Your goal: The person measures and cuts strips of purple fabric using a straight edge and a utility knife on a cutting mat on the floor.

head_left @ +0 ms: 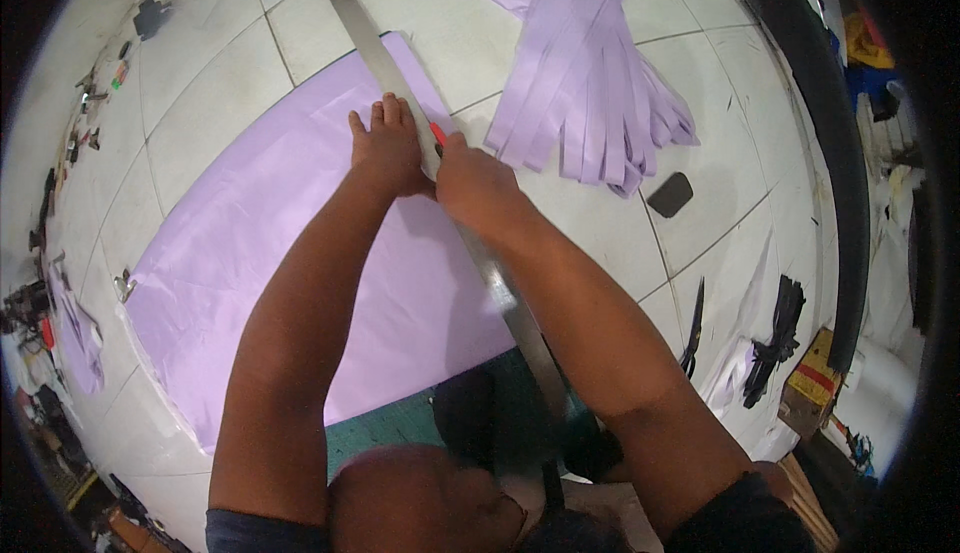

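A large lilac fabric sheet (pixel 290 243) lies over a green cutting mat (pixel 385 423) on the floor. Along its right side runs a long metal ruler (pixel 365 38), slanting from far left to near right. My left hand (pixel 388 153) presses down beside and partly on the ruler, fingers spread, gripping nothing. Just across the ruler, my right hand (pixel 478 185) is closed on a red-handled cutter (pixel 438 134), held at the ruler's right edge. Its blade is mostly hidden by my hand.
Cut lilac strips (pixel 580 83) lie in a pile at the far right, near a small dark pad (pixel 670 194). Scissors (pixel 693 328) and a black bundle (pixel 775 343) rest at right. A metal clip (pixel 123 286) sits at the sheet's left corner. A black padded edge (pixel 835 153) borders the right.
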### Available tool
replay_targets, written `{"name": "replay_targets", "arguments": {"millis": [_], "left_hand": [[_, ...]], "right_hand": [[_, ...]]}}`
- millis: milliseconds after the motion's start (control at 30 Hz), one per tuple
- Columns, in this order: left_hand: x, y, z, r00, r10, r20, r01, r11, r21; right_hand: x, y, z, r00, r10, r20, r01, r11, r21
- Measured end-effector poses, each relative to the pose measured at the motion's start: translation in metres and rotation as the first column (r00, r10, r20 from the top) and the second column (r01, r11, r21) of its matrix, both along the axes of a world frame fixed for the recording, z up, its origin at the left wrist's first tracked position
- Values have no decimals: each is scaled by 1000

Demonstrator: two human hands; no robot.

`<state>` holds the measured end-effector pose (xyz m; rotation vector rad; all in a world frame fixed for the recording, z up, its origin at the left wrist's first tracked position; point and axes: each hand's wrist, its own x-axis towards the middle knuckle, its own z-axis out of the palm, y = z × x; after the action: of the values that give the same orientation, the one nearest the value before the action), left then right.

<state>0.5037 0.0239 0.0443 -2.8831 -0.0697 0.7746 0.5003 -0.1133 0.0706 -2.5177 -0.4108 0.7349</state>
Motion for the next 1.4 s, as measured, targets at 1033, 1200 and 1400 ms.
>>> {"name": "replay_targets", "arguments": {"millis": [1033, 1200, 1400], "left_hand": [[3, -7, 16, 998, 54, -32, -58, 988, -144], [-2, -1, 12, 998, 57, -5, -57, 990, -127], [-1, -2, 10, 998, 68, -6, -68, 984, -165]], "right_hand": [[-202, -218, -30, 744, -639, -195, 654, 756, 17], [-194, -164, -19, 566, -785, -253, 819, 570, 64], [-200, -160, -49, 425, -824, -373, 886, 294, 359]]}}
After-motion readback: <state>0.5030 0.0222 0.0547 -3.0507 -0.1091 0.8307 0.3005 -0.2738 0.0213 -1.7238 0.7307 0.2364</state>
